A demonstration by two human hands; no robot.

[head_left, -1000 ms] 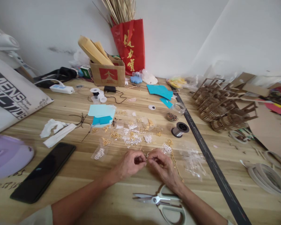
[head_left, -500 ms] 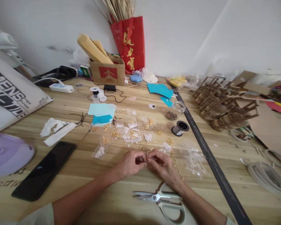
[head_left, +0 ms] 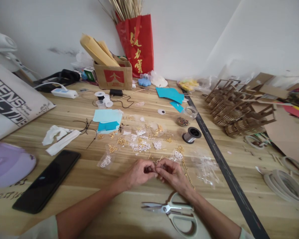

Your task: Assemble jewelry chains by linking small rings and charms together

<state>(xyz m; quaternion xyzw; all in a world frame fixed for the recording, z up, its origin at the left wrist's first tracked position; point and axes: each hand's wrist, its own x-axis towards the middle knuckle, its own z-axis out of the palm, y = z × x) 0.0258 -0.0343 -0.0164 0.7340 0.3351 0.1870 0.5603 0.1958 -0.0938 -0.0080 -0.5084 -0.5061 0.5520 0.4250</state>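
Single head camera, looking forward and down from 6 o'clock, sitting near the hands (head_left: 139,173), covering desk (head_left: 114,217), facing wall (head_left: 194,39) at 12.

Soft, diffuse light is noted. A pale reflection is shown on the phone (head_left: 47,182), left of the left hand (head_left: 140,173). Fine detail between it and the right hand (head_left: 171,173) is blurred; outermost shapes are stretched.
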